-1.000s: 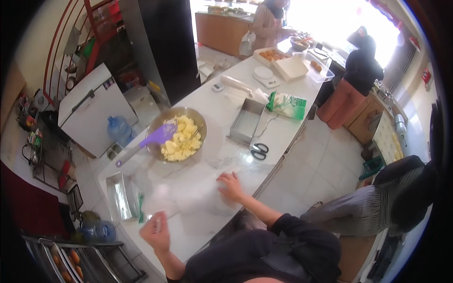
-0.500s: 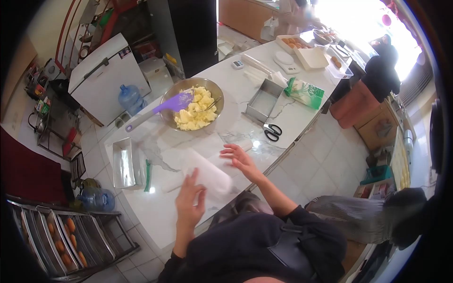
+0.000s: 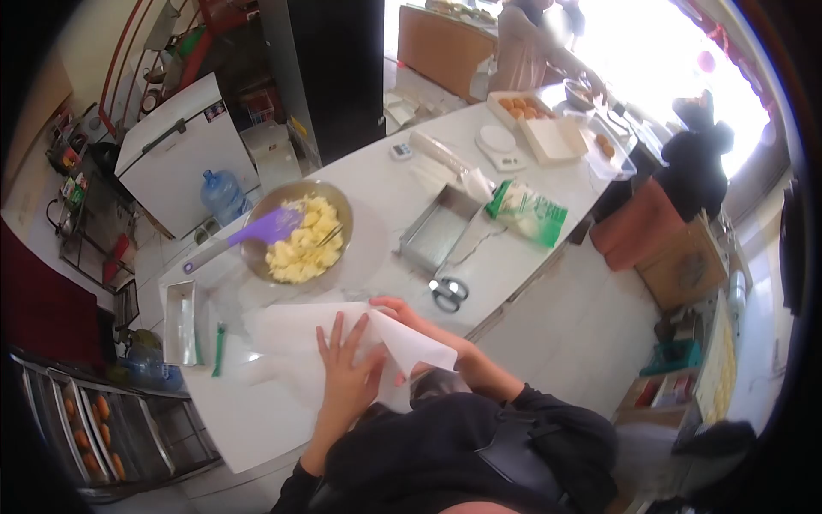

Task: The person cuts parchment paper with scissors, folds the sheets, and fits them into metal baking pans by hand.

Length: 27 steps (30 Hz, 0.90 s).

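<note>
A sheet of white baking paper lies at the table's near side, its right part lifted and folded over. My left hand rests on it with fingers stretched and spread. Partly hidden behind the raised paper, my right hand grips its upper edge. Beyond the paper stands a metal bowl of pale yellow lumps, probably butter or margarine, with a purple spatula laid in it. Scissors lie to the right, near a rectangular metal pan. A narrow loaf pan and a green strip are at left.
Farther along the white table are a green-and-white bag, a kitchen scale, a timer and a box of round baked goods. A tray rack stands at lower left. Two people are near the window.
My right hand has moved left and taken hold of the paper, which was rolled or folded and now spreads wider with a raised fold. The view has shifted, too.
</note>
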### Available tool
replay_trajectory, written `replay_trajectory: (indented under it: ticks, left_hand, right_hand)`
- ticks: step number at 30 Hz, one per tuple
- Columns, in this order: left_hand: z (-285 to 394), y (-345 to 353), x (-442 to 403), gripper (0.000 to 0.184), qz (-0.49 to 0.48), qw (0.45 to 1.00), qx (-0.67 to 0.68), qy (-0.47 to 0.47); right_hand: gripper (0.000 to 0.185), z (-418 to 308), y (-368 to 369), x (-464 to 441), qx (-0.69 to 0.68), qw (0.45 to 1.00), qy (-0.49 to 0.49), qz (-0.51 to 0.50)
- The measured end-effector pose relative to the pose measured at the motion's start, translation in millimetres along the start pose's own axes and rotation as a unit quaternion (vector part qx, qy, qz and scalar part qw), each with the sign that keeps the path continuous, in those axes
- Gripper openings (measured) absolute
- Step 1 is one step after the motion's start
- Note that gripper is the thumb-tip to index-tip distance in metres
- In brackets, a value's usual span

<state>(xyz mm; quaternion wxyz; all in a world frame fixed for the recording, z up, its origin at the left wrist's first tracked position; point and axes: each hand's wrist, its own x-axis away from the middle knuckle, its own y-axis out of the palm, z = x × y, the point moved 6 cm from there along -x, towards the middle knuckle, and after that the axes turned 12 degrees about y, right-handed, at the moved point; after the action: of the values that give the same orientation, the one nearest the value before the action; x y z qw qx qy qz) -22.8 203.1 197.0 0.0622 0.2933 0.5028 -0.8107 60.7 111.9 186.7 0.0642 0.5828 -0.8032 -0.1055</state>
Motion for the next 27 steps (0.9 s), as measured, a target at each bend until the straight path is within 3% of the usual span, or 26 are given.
replay_trajectory:
  ticks: [3,4,5,6,7,8,10,11,12,13,14,15,18,21,22,24,27]
  left_hand:
    - [4.9,26.2,-48.0,0.039,0.128,0.991,0.021,-0.024]
    - [3.8,36.0,-59.4,0.039,0.154,0.987,0.023,-0.035]
    - [2.2,47.3,-72.8,0.040,0.176,0.983,0.023,-0.043]
    - [3.9,50.4,-85.9,0.047,0.264,0.964,-0.006,-0.031]
    - [1.3,56.3,-100.8,0.045,0.225,0.972,-0.039,-0.062]
    - [-4.2,57.7,-111.4,0.043,0.182,0.976,-0.070,-0.096]
    - [-20.3,57.9,-125.1,0.035,0.138,0.978,-0.092,-0.127]
    - [-25.6,58.0,-128.1,0.028,0.137,0.979,-0.081,-0.128]
    - [-29.2,56.0,-136.1,0.022,0.127,0.972,-0.081,-0.183]
    - [-33.5,51.8,-144.9,0.016,0.123,0.961,-0.083,-0.234]
    - [-43.9,60.0,-152.1,0.017,0.105,0.962,-0.026,-0.253]
    - [-55.0,70.6,-158.7,0.020,0.091,0.959,0.035,-0.265]
    - [-83.5,109.7,-174.6,0.035,0.027,0.956,-0.009,-0.291]
    - [-86.2,139.7,-189.6,0.047,0.018,0.969,0.004,-0.247]
    - [-95.3,149.5,-190.0,0.049,0.005,0.972,-0.003,-0.237]
    - [-113.2,166.2,-194.7,0.054,-0.025,0.976,-0.012,-0.218]
    - [-133.5,171.7,-204.1,0.045,-0.067,0.947,-0.021,-0.315]
  right_hand:
    - [0.065,11.7,-73.3,9.9,-0.105,0.994,0.015,0.006]
    - [0.036,3.6,-101.2,15.6,-0.057,0.996,-0.037,0.055]
    - [0.033,1.1,-129.4,19.1,-0.031,0.996,-0.014,0.084]
    - [0.030,-1.7,-151.6,25.7,-0.013,0.993,0.011,0.117]
    - [0.028,-0.5,-171.0,34.0,-0.003,0.988,0.041,0.150]
    - [0.022,-10.3,-187.2,39.3,0.037,0.987,-0.037,0.151]
    - [0.018,-27.0,-216.6,44.4,0.087,0.979,0.013,0.183]
    - [0.015,-39.6,-235.3,48.2,0.329,0.883,-0.231,0.244]
    - [0.011,-24.4,-251.0,48.0,0.016,0.957,0.041,0.286]
    - [0.011,-17.2,-276.0,39.3,0.068,0.961,0.081,0.256]
    - [0.020,-28.4,-283.5,37.6,0.030,0.964,0.032,0.264]
    - [0.021,-26.3,-296.2,32.7,0.053,0.964,0.049,0.257]
    - [0.022,-14.4,-325.7,19.8,0.090,0.967,0.071,0.226]
    - [0.026,-6.8,-351.6,18.1,0.139,0.947,0.063,0.282]
    - [0.033,-9.6,-359.4,21.2,0.234,0.914,0.156,0.293]
    - [0.038,0.0,-382.6,21.6,0.288,0.880,0.137,0.352]
    - [0.044,24.3,-417.8,21.3,0.313,0.849,0.121,0.408]
